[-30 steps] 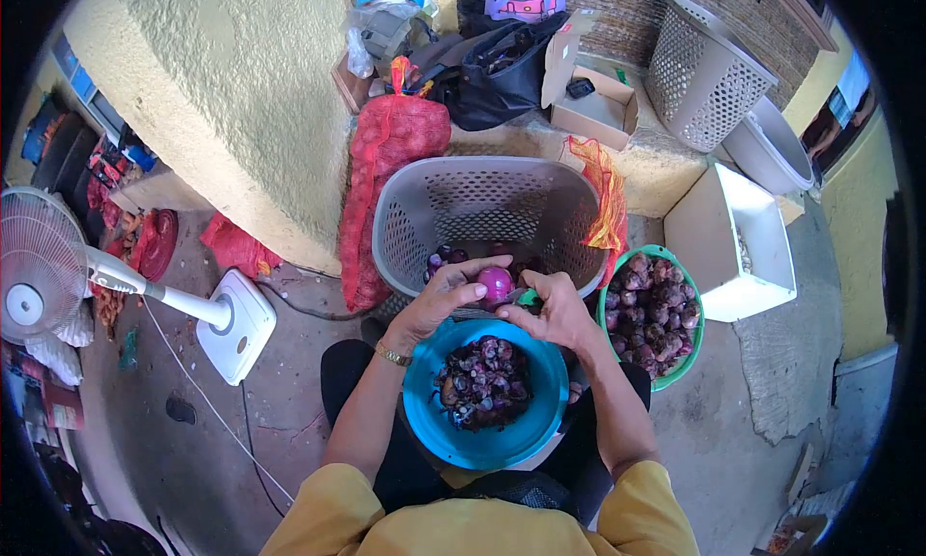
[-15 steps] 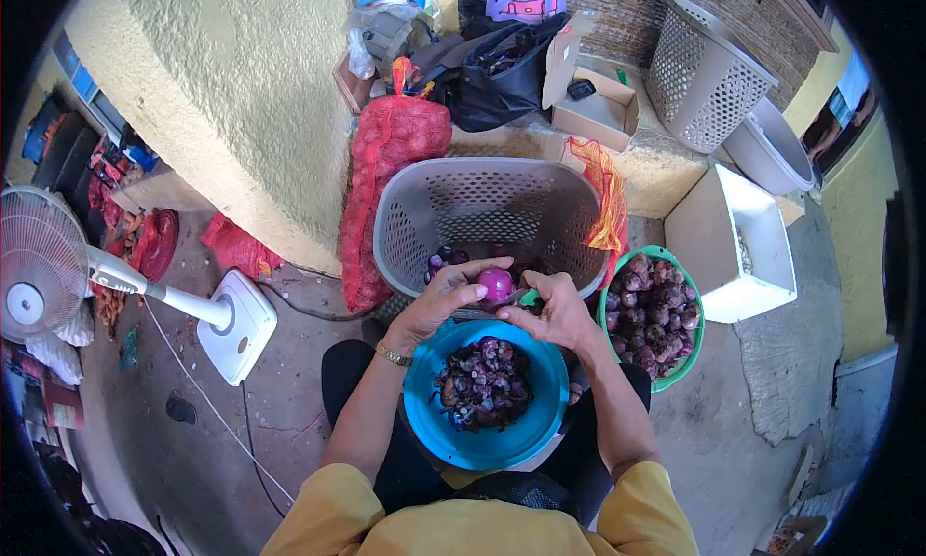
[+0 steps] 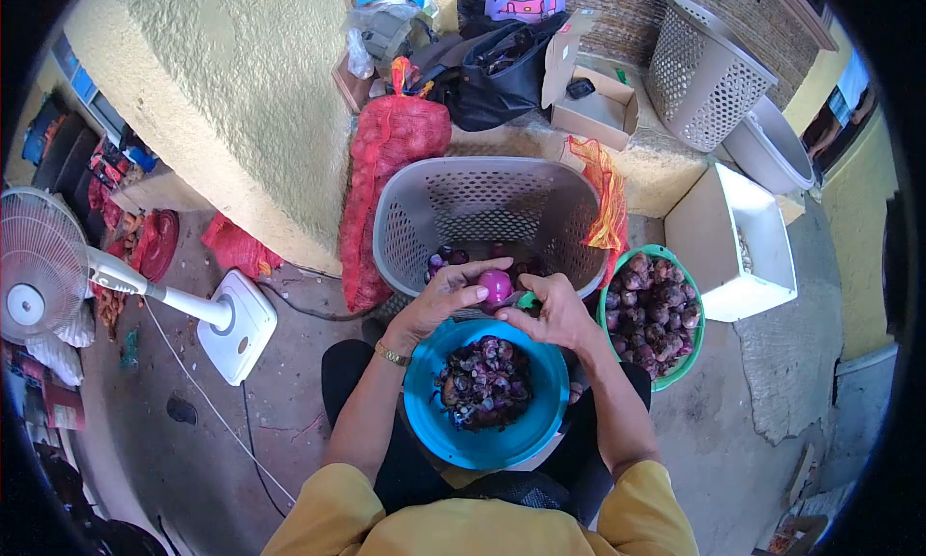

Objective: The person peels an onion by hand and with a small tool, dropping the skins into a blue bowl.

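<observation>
A peeled purple onion (image 3: 496, 287) is held in the fingers of my left hand (image 3: 441, 301), over the near rim of the grey perforated basket (image 3: 487, 178). My right hand (image 3: 551, 310) grips a small green-handled knife (image 3: 527, 300) whose blade lies against the onion. Below my hands, a blue basin (image 3: 548, 402) holds purple onion skins and scraps (image 3: 484, 382). Several peeled onions (image 3: 446, 258) lie in the bottom of the basket. Unpeeled onions (image 3: 652, 312) fill a green basket (image 3: 698, 342) at the right.
A red mesh sack of onions (image 3: 394, 161) leans beside the grey basket. On the left stands a white fan (image 3: 145, 286) with cords on the floor. Behind are a black bag (image 3: 502, 74), an open cardboard box (image 3: 608, 108) and a tall basket (image 3: 704, 74); a white box (image 3: 719, 238) stands right.
The knife has tilted slightly against the onion, and its blade shows more clearly. Both hands stay in nearly the same place.
</observation>
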Demonstrator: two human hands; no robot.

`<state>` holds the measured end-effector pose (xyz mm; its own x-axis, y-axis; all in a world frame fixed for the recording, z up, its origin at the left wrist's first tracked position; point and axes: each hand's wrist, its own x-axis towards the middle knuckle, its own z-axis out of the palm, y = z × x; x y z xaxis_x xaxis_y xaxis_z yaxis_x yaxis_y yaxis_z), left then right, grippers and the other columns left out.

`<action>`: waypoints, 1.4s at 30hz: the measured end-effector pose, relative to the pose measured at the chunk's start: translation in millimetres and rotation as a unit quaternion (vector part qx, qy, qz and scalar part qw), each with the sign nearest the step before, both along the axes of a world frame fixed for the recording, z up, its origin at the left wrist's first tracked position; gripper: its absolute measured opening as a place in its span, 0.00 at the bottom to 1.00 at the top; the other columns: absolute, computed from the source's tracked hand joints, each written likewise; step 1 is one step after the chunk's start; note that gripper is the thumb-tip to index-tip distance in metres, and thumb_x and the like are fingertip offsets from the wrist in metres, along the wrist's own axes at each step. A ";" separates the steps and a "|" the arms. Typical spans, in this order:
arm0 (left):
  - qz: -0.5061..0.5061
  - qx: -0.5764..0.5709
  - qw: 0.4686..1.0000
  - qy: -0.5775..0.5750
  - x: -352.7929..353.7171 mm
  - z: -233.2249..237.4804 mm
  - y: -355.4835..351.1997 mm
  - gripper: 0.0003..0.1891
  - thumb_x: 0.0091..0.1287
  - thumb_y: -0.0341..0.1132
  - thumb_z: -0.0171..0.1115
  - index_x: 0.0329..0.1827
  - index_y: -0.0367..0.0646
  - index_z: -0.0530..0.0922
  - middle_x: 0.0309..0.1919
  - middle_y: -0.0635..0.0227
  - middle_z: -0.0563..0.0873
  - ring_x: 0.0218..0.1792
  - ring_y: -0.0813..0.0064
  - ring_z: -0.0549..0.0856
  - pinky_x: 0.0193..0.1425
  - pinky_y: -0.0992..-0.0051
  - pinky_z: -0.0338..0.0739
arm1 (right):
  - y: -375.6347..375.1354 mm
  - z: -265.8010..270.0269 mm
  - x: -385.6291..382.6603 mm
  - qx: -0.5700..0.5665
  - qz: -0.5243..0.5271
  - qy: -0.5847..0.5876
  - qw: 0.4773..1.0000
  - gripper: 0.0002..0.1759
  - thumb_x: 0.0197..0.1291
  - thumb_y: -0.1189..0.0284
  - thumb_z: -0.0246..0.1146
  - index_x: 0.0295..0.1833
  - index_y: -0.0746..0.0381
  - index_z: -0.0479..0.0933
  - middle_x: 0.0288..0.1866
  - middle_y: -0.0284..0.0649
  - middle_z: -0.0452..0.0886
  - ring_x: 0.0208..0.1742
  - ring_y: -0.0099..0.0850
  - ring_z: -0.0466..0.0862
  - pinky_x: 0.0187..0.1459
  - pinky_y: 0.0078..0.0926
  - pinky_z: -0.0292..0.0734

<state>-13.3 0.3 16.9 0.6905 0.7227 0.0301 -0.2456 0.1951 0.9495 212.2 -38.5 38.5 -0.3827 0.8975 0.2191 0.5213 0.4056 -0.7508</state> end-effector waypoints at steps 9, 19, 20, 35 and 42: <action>-0.010 -0.018 1.000 -0.004 1.0 1.7 -1.3 0.32 0.69 0.43 0.62 0.74 0.37 0.71 0.57 0.61 0.86 0.58 0.73 0.83 0.71 0.71 0.71 | -0.3 -1.6 0.7 -0.005 0.005 0.017 1.000 0.26 0.54 0.53 0.76 0.35 0.68 0.80 0.21 0.51 0.77 0.23 0.49 0.80 0.28 0.39 0.74; -0.015 -0.013 1.000 0.004 0.3 1.6 -0.6 0.32 0.69 0.42 0.62 0.74 0.37 0.70 0.58 0.61 0.85 0.59 0.73 0.83 0.71 0.70 0.73 | -0.2 -1.0 -0.1 -0.011 0.009 0.024 1.000 0.26 0.55 0.53 0.76 0.36 0.68 0.81 0.20 0.51 0.76 0.22 0.48 0.80 0.27 0.39 0.73; -0.014 -0.025 1.000 -0.002 0.4 2.5 -1.6 0.32 0.69 0.42 0.62 0.74 0.37 0.71 0.58 0.61 0.85 0.59 0.73 0.83 0.71 0.70 0.73 | 0.3 -2.2 0.1 0.008 0.012 0.025 1.000 0.25 0.55 0.53 0.75 0.36 0.68 0.81 0.20 0.51 0.76 0.22 0.48 0.80 0.27 0.39 0.73; -0.038 -0.015 0.999 -0.006 -4.7 3.7 1.0 0.34 0.69 0.43 0.66 0.76 0.38 0.69 0.58 0.65 0.83 0.56 0.78 0.82 0.67 0.74 0.74 | 1.9 -1.4 2.2 -0.016 0.044 0.000 0.999 0.21 0.62 0.57 0.69 0.34 0.67 0.79 0.23 0.56 0.76 0.26 0.55 0.80 0.30 0.44 0.74; -0.031 -0.006 0.999 0.006 -5.5 4.6 1.8 0.34 0.69 0.43 0.67 0.76 0.38 0.69 0.58 0.65 0.83 0.57 0.78 0.81 0.67 0.74 0.74 | 1.5 -1.9 1.0 -0.034 0.043 0.010 0.998 0.21 0.64 0.57 0.68 0.34 0.67 0.79 0.23 0.56 0.76 0.26 0.55 0.80 0.30 0.44 0.73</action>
<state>-18.9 2.1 21.4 0.7345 0.6785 0.0125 -0.2208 0.2215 0.9498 213.2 -37.0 36.5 -0.4557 0.8742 0.1676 0.4711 0.3967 -0.7879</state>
